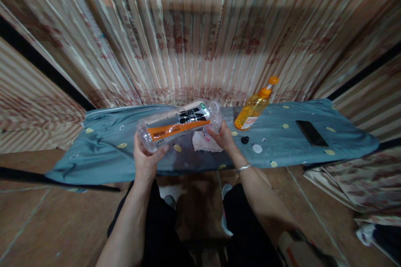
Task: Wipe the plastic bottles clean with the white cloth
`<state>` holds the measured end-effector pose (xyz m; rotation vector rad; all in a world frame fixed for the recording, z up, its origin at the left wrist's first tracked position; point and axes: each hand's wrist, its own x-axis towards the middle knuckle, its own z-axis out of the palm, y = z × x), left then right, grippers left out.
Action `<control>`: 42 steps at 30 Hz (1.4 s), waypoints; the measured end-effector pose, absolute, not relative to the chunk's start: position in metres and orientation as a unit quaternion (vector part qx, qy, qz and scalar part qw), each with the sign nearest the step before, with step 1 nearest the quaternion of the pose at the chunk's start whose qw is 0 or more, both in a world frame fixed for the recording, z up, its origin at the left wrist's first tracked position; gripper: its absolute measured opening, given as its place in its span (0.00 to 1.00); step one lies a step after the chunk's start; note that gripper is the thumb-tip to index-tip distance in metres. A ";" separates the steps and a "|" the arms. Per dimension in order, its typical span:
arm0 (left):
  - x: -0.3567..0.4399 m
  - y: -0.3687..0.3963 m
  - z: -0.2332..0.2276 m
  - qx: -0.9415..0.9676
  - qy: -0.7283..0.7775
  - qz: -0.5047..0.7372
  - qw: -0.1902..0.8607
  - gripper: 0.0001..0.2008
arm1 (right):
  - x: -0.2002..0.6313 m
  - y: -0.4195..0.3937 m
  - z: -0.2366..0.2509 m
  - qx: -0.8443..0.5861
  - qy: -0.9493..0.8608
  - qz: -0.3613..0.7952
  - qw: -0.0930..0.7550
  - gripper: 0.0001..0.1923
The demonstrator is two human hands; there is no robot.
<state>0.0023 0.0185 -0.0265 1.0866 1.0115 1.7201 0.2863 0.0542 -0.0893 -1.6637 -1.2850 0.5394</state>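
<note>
1. Nearest the camera, the person's bare forearms (pixel 127 225) reach forward from the near side of the large clear bottle (pixel 178 124), which is the landmark for every place below.
2. A striped, pleated curtain (pixel 194 29) with reddish patterns rises beyond the bottle.
3. The brownish floor (pixel 34 221), crossed by pale lines, shows below and to both sides of it.
4. A blue cloth (pixel 109 162) with yellow motifs covers the narrow surface beneath it.
5. Legs in black trousers (pixel 159 233) sit on its near side, light shoes visible between them.
6. The bottle itself, labelled in orange, silver and black, is held in both hands over the cloth, lying aslant with its neck end to the right.
7. An amber bottle (pixel 253 108) with an orange top and a white-and-red label stands to its right.
8. The left hand (pixel 145 160) cups its base end, thumb along the near side.
9. The right hand (pixel 224 137), a silvery bracelet (pixel 243 167) at the wrist, is curled around its neck end; some fingers are hidden.
10. A dark phone (pixel 311 133) lies well to its right.
11. A whitish rag (pixel 203 142) with pink marks is just below its neck end; whether the right hand also pinches it, I cannot tell.
12. A white cap (pixel 257 148) and a smaller black cap (pixel 245 139) lie near each other, to its lower right.
</note>
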 end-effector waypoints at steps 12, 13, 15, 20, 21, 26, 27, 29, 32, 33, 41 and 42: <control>0.004 0.017 -0.024 0.402 0.421 0.682 0.443 0.43 | 0.286 0.054 -0.089 -0.671 -0.530 0.216 0.471 0.31; 0.004 0.016 -0.024 0.408 0.421 0.678 0.442 0.42 | 0.286 0.054 -0.088 -0.672 -0.529 0.215 0.472 0.31; 0.003 0.016 -0.025 0.423 0.422 0.675 0.434 0.41 | 0.285 0.054 -0.087 -0.673 -0.528 0.215 0.472 0.30; 0.002 0.017 -0.027 0.434 0.416 0.675 0.428 0.40 | 0.285 0.053 -0.086 -0.683 -0.526 0.218 0.458 0.30; 0.002 0.017 -0.027 0.433 0.413 0.676 0.430 0.40 | 0.285 0.053 -0.086 -0.681 -0.527 0.217 0.460 0.30; 0.003 0.016 -0.024 0.421 0.410 0.682 0.436 0.41 | 0.285 0.052 -0.086 -0.672 -0.528 0.216 0.472 0.30; 0.003 0.016 -0.024 0.420 0.410 0.682 0.436 0.41 | 0.285 0.052 -0.086 -0.675 -0.525 0.214 0.471 0.30; 0.003 0.016 -0.023 0.422 0.410 0.683 0.433 0.42 | 0.284 0.052 -0.086 -0.682 -0.520 0.212 0.469 0.30; 0.003 0.016 -0.023 0.430 0.410 0.678 0.433 0.42 | 0.283 0.052 -0.086 -0.683 -0.519 0.209 0.470 0.28; 0.003 0.016 -0.023 0.431 0.411 0.676 0.433 0.43 | 0.283 0.052 -0.086 -0.682 -0.520 0.208 0.470 0.27; 0.002 0.015 -0.024 0.432 0.410 0.669 0.444 0.42 | 0.282 0.052 -0.085 -0.685 -0.520 0.216 0.461 0.25; 0.002 0.015 -0.023 0.434 0.410 0.667 0.445 0.41 | 0.282 0.051 -0.085 -0.687 -0.520 0.214 0.459 0.25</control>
